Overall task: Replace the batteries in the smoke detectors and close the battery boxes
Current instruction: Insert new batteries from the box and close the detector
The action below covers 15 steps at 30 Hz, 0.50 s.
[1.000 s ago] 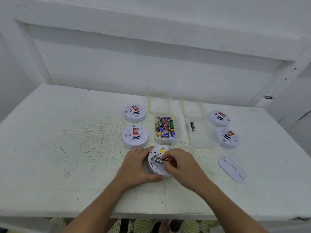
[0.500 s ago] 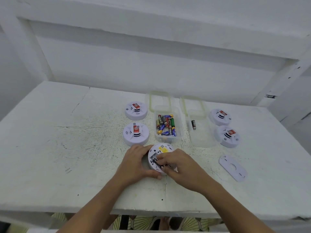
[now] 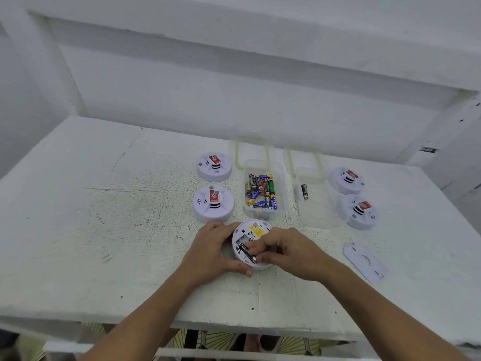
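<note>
I had just the one view, a wide-angle camera worn on the head, tipped forward and down over the white table (image 3: 78,230) from its near edge. It sat close above both forearms, which entered from 6 o'clock, with the back wall (image 3: 234,105) up at 12 o'clock. No second view overlapped it.

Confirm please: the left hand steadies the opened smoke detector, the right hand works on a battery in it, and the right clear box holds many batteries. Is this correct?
One detail is wrong. In the head view the right clear box holds a single battery; the many batteries lie in the left clear box. The left hand steadies the opened smoke detector and the right hand works on a battery in it.
</note>
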### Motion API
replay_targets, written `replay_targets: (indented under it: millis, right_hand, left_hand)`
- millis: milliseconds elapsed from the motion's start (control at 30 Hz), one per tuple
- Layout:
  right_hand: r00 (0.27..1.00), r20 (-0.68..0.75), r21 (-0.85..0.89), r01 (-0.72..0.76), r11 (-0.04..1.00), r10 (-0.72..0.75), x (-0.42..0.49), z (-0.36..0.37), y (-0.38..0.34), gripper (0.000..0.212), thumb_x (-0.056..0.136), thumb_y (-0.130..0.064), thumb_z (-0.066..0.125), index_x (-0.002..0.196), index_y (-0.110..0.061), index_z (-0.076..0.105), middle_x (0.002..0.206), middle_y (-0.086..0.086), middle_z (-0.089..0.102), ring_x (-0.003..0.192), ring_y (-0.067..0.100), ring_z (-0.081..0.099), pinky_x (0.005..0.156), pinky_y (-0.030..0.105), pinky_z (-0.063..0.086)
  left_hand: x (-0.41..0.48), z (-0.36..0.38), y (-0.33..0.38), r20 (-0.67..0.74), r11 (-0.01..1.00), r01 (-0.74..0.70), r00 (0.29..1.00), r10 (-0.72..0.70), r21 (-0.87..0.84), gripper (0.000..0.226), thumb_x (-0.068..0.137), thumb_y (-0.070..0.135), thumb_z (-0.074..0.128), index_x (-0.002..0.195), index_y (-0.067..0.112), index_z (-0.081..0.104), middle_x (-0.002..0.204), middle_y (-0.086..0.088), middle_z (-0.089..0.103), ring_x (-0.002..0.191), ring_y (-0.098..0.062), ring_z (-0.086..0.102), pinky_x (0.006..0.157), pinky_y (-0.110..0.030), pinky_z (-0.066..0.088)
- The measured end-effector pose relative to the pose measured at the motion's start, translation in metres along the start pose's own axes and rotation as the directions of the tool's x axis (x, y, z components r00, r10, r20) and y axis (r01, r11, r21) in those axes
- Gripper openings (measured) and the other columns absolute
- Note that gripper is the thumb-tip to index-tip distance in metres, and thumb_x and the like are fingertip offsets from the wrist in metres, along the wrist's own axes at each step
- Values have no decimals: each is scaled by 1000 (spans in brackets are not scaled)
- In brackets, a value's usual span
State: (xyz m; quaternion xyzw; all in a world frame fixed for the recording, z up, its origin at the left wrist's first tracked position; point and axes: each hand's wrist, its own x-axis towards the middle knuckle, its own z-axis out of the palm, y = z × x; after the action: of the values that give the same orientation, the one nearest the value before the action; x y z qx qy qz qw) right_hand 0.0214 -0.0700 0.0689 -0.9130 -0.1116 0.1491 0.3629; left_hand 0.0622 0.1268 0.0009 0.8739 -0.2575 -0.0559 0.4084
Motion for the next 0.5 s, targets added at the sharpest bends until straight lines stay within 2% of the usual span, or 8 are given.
replay_targets:
  millis: [100, 167, 300, 400, 500]
  right_hand:
    - [1000, -4, -9, 9, 1000, -9, 3, 2, 1, 19, 84, -13, 69, 101, -20, 75, 94, -33, 62, 93, -19, 57, 84, 5, 44]
    - [1000, -14, -37, 21, 999, -21, 5, 3, 1, 19, 84, -12, 70, 100, -21, 75, 89, -37, 57, 89, -22, 55, 83, 3, 42]
    - [999, -33, -96, 28, 995, -31, 4, 6, 2, 21, 85, -16, 69, 103, -26, 74, 88, -35, 54, 87, -17, 52, 85, 5, 41]
    - [998, -43, -98, 39, 994, -43, 3, 5, 3, 23, 85, -18, 69, 105, -28, 74, 87, -33, 53, 86, -17, 52, 81, 1, 38]
    - [999, -28, -96, 40, 995, -43, 1, 6, 2, 24, 85, -19, 69, 108, -27, 72, 84, -33, 54, 90, -10, 53, 82, 2, 38]
  left_hand:
    - [0, -1, 1, 6, 1000, 14, 1000, -14, -20, 102, 36, 88, 59, 128, 47, 47, 95, 27, 45, 98, -6, 41, 90, -19, 35]
    - [-1, -1, 1, -2, 999, 21, 1000, -21, -25, 101, 36, 89, 58, 127, 48, 48, 95, 26, 45, 98, -6, 41, 89, -19, 35]
    - [-1, -1, 1, -8, 999, 20, 1000, -21, -33, 105, 36, 90, 57, 129, 42, 52, 95, 26, 43, 98, -5, 41, 90, -22, 37]
    - [-1, -1, 0, -3, 999, 29, 1000, -29, -38, 105, 35, 91, 56, 129, 44, 50, 96, 25, 42, 98, -5, 41, 91, -23, 37]
    - [-1, 0, -1, 3, 999, 42, 999, -42, -33, 106, 34, 92, 56, 130, 46, 49, 98, 23, 43, 100, -5, 41, 91, -22, 36]
